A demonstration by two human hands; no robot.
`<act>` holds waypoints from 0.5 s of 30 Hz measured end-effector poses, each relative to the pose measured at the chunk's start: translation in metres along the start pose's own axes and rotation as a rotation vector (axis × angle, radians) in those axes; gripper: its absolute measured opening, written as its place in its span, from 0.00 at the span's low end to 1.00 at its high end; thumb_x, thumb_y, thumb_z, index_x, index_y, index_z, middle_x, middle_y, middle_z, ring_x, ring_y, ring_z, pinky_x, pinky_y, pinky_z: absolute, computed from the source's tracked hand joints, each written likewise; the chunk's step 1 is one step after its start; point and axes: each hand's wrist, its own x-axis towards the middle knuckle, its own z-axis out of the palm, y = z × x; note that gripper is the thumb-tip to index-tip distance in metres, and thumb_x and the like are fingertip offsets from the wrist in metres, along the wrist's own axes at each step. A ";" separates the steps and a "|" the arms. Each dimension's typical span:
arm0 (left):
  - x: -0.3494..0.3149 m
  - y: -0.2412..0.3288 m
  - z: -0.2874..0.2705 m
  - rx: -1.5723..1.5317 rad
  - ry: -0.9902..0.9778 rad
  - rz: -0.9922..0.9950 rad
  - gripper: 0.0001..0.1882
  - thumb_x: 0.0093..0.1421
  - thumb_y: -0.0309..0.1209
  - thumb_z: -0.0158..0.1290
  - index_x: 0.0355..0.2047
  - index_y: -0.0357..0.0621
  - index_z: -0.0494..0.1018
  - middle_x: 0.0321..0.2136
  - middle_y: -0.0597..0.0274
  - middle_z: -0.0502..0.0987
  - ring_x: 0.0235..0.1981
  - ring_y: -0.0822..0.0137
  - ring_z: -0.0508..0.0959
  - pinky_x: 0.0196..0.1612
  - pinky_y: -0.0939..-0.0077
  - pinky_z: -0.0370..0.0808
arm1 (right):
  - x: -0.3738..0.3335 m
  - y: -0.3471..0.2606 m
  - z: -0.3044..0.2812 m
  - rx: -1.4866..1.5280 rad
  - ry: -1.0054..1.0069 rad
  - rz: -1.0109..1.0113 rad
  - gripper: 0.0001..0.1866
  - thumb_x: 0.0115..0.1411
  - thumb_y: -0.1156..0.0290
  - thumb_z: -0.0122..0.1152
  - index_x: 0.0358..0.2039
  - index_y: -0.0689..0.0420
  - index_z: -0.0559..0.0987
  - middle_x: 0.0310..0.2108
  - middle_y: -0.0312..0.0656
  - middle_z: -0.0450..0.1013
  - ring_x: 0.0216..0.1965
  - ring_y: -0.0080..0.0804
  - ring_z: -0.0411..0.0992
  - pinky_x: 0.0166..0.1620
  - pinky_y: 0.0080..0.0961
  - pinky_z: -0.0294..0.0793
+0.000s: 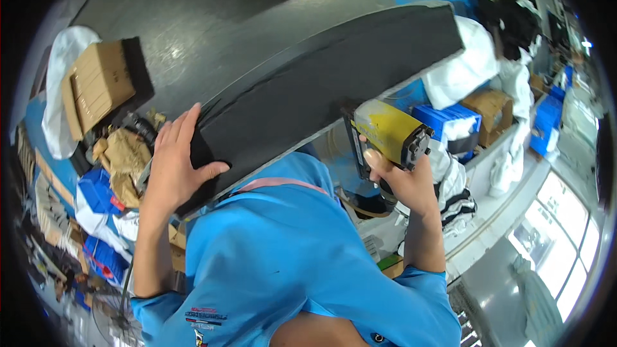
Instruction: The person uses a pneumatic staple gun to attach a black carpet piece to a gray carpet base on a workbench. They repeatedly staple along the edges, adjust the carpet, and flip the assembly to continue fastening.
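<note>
A long panel covered in black fabric with a pale edge [302, 99] lies slantwise in front of me, its near edge close to my body. My left hand [177, 157] presses on the panel's left end, fingers stretched out and thumb apart on the black cloth. In my right hand [408, 177] is a yellow and black staple gun [387, 125], gripped by its handle. The gun's nose sits at the panel's near edge, right of the middle; I cannot tell whether it touches.
Beyond the panel spreads a dark, shiny tabletop [193, 32]. An open cardboard box [99, 87] stands at the left, beside crumpled brown paper [125, 157]. To the right are a white bag [466, 67], a blue box [450, 122] and a brown carton [491, 112].
</note>
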 end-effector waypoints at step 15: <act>-0.040 -0.022 0.044 0.195 0.360 0.146 0.66 0.43 0.59 0.72 0.75 0.41 0.51 0.70 0.44 0.59 0.74 0.47 0.56 0.74 0.37 0.42 | -0.059 0.016 0.091 -0.181 0.028 -0.114 0.12 0.66 0.67 0.64 0.42 0.64 0.82 0.24 0.32 0.74 0.22 0.18 0.71 0.27 0.20 0.71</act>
